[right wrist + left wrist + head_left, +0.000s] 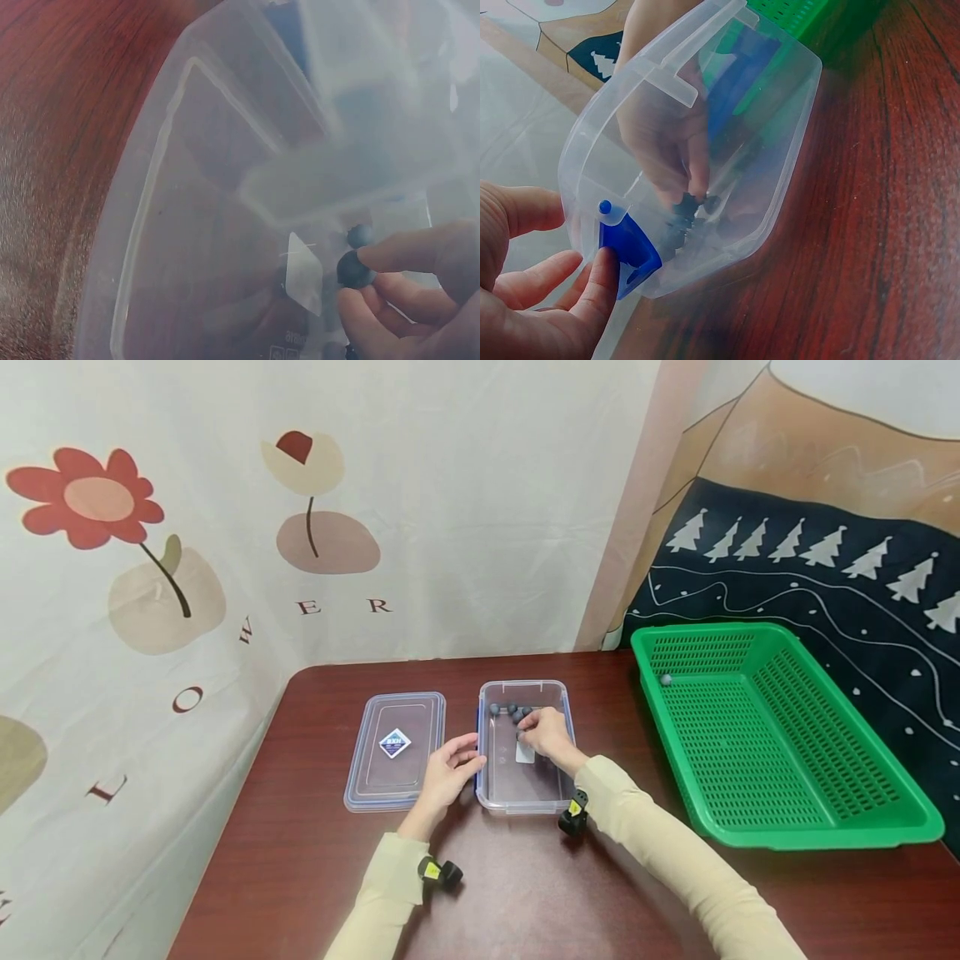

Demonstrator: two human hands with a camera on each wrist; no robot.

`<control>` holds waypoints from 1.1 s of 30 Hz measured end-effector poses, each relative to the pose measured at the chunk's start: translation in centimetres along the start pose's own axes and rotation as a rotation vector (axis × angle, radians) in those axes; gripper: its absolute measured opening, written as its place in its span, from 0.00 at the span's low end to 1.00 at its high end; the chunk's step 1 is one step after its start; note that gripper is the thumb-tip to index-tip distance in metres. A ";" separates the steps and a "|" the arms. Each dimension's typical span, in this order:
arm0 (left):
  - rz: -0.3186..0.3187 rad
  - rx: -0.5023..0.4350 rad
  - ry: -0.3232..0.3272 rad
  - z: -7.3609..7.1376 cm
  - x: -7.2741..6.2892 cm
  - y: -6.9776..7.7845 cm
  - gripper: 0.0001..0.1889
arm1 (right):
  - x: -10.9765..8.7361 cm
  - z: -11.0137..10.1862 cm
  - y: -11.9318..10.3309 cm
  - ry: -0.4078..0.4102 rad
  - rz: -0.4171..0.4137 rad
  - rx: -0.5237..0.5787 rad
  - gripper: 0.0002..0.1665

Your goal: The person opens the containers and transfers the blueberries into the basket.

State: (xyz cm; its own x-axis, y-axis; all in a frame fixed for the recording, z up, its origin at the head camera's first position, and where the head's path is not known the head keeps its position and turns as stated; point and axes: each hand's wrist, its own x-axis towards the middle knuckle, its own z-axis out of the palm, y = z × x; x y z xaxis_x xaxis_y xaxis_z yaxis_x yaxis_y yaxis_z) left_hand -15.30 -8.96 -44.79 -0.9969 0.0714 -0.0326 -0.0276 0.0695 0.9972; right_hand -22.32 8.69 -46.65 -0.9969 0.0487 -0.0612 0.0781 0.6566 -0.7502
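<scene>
In the head view, one clear plastic box [525, 792] is lying open side up, its long axis running away from the person; inside, round berries [517, 717] are bunching too closely to count. One lid [405, 770] is lying to its left; one perforated green basket [783, 760] is holding a lone berry [666, 680].

In the left wrist view, the left hand [532, 326], loosely spread, is touching a blue latch [626, 247].

In the right wrist view, the right hand [427, 300] is pinching one dark berry [351, 271] inside the box.
</scene>
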 end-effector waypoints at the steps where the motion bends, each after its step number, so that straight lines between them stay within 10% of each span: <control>1: -0.001 -0.001 -0.001 0.0 0.1 -0.1 0.20 | 0.0 -0.1 0.0 -0.001 0.003 0.012 0.06; 13: 0.016 -0.019 0.001 -0.2 1.7 -3.6 0.21 | -0.1 -3.0 -2.0 -0.009 -0.007 0.105 0.09; 33: 0.039 0.001 0.008 -0.2 1.8 -3.9 0.21 | 0.1 -8.2 -2.4 0.023 0.023 0.174 0.11</control>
State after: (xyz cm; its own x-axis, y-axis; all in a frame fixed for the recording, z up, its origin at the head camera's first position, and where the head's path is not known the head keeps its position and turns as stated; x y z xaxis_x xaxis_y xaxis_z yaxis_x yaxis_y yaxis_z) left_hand -17.04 -9.28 -48.78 -0.9978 0.0665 0.0072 0.0117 0.0682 0.9976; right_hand -22.65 13.29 -39.41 -0.9946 0.0804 -0.0663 0.0984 0.5150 -0.8515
